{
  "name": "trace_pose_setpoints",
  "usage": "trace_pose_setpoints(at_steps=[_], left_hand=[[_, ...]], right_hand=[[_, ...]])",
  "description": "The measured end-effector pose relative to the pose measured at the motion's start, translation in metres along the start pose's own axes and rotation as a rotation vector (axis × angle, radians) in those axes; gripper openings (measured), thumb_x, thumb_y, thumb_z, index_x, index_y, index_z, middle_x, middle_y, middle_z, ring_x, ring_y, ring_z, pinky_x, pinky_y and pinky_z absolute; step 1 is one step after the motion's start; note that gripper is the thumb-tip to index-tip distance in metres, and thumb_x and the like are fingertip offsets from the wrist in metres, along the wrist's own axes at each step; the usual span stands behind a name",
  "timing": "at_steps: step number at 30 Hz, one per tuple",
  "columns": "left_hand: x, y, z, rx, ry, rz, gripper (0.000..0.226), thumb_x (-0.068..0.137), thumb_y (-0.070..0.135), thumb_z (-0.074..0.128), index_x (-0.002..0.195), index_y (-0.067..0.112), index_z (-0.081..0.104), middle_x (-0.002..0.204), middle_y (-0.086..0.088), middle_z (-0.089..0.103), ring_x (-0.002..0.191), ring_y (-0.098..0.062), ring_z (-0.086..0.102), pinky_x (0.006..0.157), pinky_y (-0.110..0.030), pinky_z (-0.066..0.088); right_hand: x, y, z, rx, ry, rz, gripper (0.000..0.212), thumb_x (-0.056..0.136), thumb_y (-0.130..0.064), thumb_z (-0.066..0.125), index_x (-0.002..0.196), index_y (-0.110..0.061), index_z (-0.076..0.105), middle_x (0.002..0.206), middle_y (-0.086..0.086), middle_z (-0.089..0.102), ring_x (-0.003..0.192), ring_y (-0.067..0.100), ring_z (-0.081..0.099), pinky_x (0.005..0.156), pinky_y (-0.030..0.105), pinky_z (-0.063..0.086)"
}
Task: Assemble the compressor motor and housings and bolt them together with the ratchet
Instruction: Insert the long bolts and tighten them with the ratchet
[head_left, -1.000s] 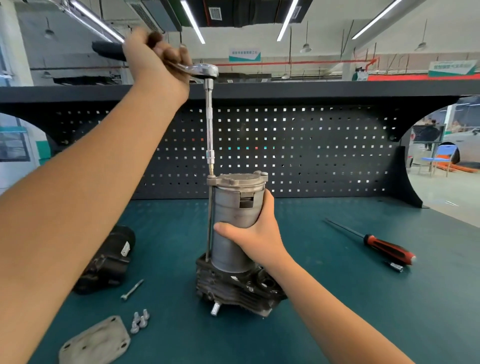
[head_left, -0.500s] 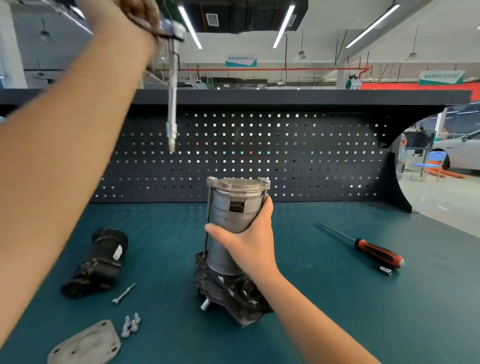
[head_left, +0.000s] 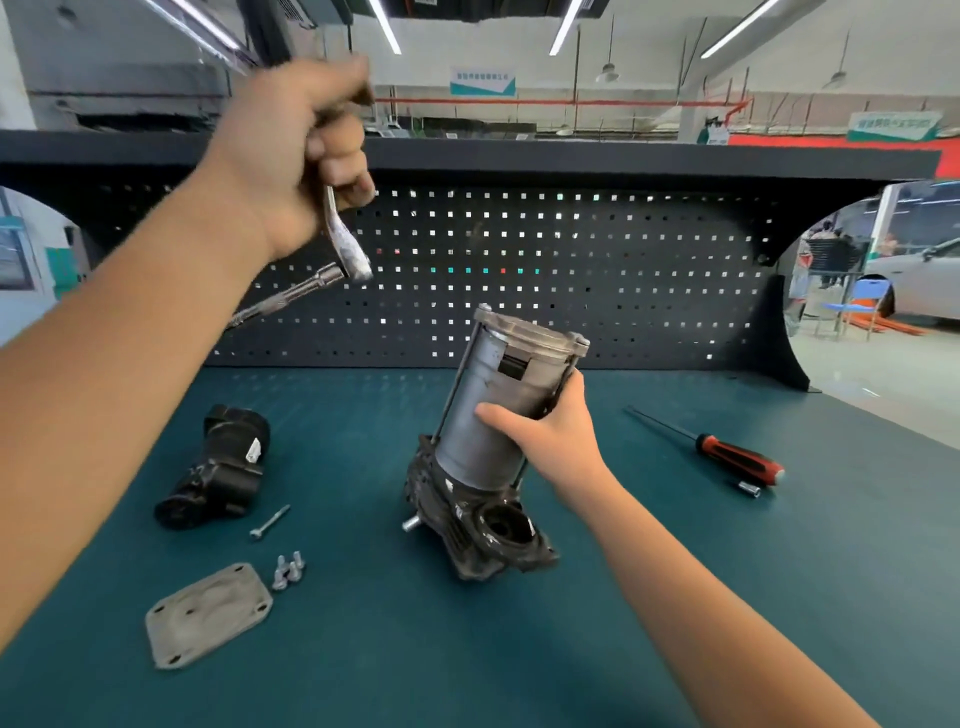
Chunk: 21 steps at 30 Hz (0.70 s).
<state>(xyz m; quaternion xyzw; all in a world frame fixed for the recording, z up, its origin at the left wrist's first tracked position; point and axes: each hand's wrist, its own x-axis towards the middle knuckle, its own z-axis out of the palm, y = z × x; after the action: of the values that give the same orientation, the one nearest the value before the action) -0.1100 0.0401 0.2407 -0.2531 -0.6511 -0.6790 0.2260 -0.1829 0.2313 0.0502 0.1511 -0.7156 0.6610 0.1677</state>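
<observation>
The person's right hand (head_left: 550, 436) is wrapped around the grey motor (head_left: 493, 410) and grips it. The motor stands in the middle of the green table (head_left: 675, 597). Its bottom sits in the black housing (head_left: 467, 525). The motor tilts, with its top leaning toward 1 o'clock.

The left hand (head_left: 291, 156) is up in the air at 10 o'clock from the motor. Its fingers are curled tight around the ratchet (head_left: 345, 244). A long silver bar (head_left: 291, 299) sticks out of the ratchet head and points toward 8 o'clock. It does not touch the motor.

At 9 o'clock from the motor lies a black part (head_left: 218, 467). Just beside it is a long bolt (head_left: 270, 521). At 8 o'clock are some small bolts (head_left: 288, 570) and a flat grey plate (head_left: 208, 613). At 3 o'clock lies a red and black screwdriver (head_left: 727, 454).
</observation>
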Motion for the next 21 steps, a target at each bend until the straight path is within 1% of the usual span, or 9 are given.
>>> trace_pose_setpoints(at_steps=[3, 6, 8, 9, 11, 14, 16, 18, 21], left_hand=[[-0.007, -0.013, 0.013, 0.34, -0.035, -0.081, 0.016, 0.094, 0.021, 0.051, 0.079, 0.018, 0.053, 0.04, 0.011, 0.035, 0.034, -0.004, 0.031, 0.044, -0.017, 0.04], [-0.017, -0.032, 0.016, 0.646, -0.093, -0.153, 0.007, 0.09, 0.019, 0.058, 0.087, 0.019, 0.064, 0.062, 0.002, 0.058, 0.033, -0.005, 0.041, 0.042, -0.015, 0.042], [-0.029, -0.046, 0.02, 0.807, -0.199, -0.178, 0.011, 0.087, 0.017, 0.06, 0.095, 0.02, 0.067, 0.073, 0.002, 0.066, 0.035, -0.005, 0.049, 0.043, -0.014, 0.043], [-0.034, -0.052, 0.021, 0.855, -0.257, -0.187, 0.016, 0.086, 0.017, 0.06, 0.101, 0.02, 0.067, 0.07, 0.006, 0.066, 0.035, -0.005, 0.051, 0.043, -0.013, 0.044], [-0.041, -0.063, 0.02, 0.953, -0.318, -0.175, 0.023, 0.086, 0.021, 0.06, 0.108, 0.016, 0.064, 0.051, 0.011, 0.062, 0.036, -0.004, 0.055, 0.046, -0.007, 0.043], [-0.044, -0.076, 0.017, 1.056, -0.284, -0.088, 0.032, 0.084, 0.031, 0.062, 0.109, 0.012, 0.063, 0.043, 0.015, 0.058, 0.039, -0.002, 0.057, 0.052, -0.01, 0.044], [-0.044, -0.081, 0.015, 1.034, -0.228, -0.045, 0.03, 0.082, 0.032, 0.065, 0.107, 0.016, 0.065, 0.058, 0.01, 0.064, 0.038, -0.003, 0.056, 0.054, -0.017, 0.047], [-0.042, -0.083, 0.01, 0.939, -0.211, -0.03, 0.025, 0.082, 0.027, 0.067, 0.107, 0.025, 0.066, 0.083, 0.005, 0.069, 0.039, -0.003, 0.055, 0.051, -0.016, 0.049], [-0.04, -0.086, 0.0, 0.838, -0.246, -0.032, 0.027, 0.081, 0.021, 0.07, 0.103, 0.036, 0.063, 0.095, 0.004, 0.07, 0.039, -0.002, 0.054, 0.049, -0.009, 0.045]], right_hand=[[-0.004, -0.013, 0.014, -0.099, -0.022, -0.023, 0.076, 0.065, -0.029, 0.083, 0.122, -0.024, 0.034, 0.101, -0.024, 0.05, 0.092, 0.0, 0.053, 0.065, 0.008, 0.041], [-0.008, -0.023, 0.036, -0.207, -0.013, -0.073, 0.092, 0.063, -0.034, 0.084, 0.134, -0.021, 0.028, 0.111, -0.012, 0.051, 0.101, 0.012, 0.052, 0.082, 0.025, 0.045], [-0.012, -0.026, 0.048, -0.238, 0.023, -0.069, 0.101, 0.061, -0.038, 0.084, 0.139, -0.021, 0.022, 0.124, -0.001, 0.046, 0.111, 0.019, 0.049, 0.09, 0.035, 0.045], [-0.015, -0.027, 0.053, -0.271, 0.05, -0.06, 0.106, 0.061, -0.04, 0.084, 0.142, -0.022, 0.018, 0.127, 0.002, 0.043, 0.115, 0.021, 0.046, 0.092, 0.038, 0.045], [-0.021, -0.029, 0.058, -0.357, 0.095, -0.047, 0.113, 0.062, -0.046, 0.081, 0.145, -0.023, 0.009, 0.128, 0.005, 0.038, 0.119, 0.024, 0.042, 0.093, 0.04, 0.043], [-0.025, -0.032, 0.059, -0.454, 0.103, -0.039, 0.117, 0.069, -0.05, 0.076, 0.148, -0.019, -0.004, 0.133, 0.007, 0.035, 0.123, 0.028, 0.04, 0.099, 0.042, 0.038], [-0.026, -0.033, 0.057, -0.468, 0.058, -0.039, 0.116, 0.072, -0.049, 0.073, 0.148, -0.017, -0.009, 0.135, 0.008, 0.032, 0.123, 0.029, 0.04, 0.101, 0.043, 0.036], [-0.028, -0.036, 0.053, -0.451, -0.003, -0.038, 0.114, 0.074, -0.046, 0.072, 0.148, -0.017, -0.01, 0.135, 0.009, 0.031, 0.12, 0.03, 0.042, 0.101, 0.044, 0.037], [-0.03, -0.038, 0.038, -0.427, -0.086, -0.084, 0.101, 0.073, -0.044, 0.071, 0.147, -0.018, 0.008, 0.133, 0.006, 0.039, 0.111, 0.023, 0.047, 0.093, 0.038, 0.043]])
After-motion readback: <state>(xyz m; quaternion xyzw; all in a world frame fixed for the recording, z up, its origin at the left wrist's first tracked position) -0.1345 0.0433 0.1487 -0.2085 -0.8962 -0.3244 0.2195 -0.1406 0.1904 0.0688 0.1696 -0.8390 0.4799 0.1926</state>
